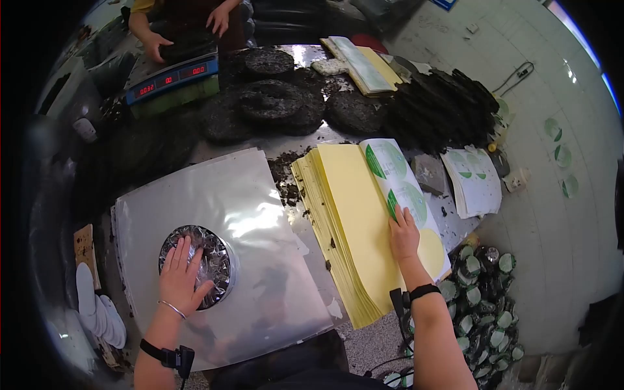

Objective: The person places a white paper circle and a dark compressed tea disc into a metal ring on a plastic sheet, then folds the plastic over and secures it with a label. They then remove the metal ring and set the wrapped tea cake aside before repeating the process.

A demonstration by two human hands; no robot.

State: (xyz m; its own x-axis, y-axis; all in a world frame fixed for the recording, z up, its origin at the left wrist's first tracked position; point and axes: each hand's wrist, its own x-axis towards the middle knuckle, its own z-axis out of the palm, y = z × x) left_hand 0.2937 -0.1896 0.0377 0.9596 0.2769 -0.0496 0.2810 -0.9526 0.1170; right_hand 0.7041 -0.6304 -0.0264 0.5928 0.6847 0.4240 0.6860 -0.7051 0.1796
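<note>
My left hand [182, 276] lies with spread fingers on crumpled clear plastic film [218, 263] inside a round dark-rimmed ring or tin [232, 276]. Beneath it is a stack of clear plastic sheets [273, 312]. My right hand [404, 235] rests, fingers stretched out, on a white sheet printed with green round labels [408, 195]. That sheet curls up along its left edge, over a thick stack of yellow paper [344, 214]. What lies under my left palm is hidden.
Dark round cakes [270, 101] and dark ridged slabs [442, 107] cover the back. A blue digital scale [172, 79] stands back left, with another person's hands [156, 47] behind it. Wrapped green-and-white rounds [484, 312] pile up lower right. Label sheets [473, 185] lie at right.
</note>
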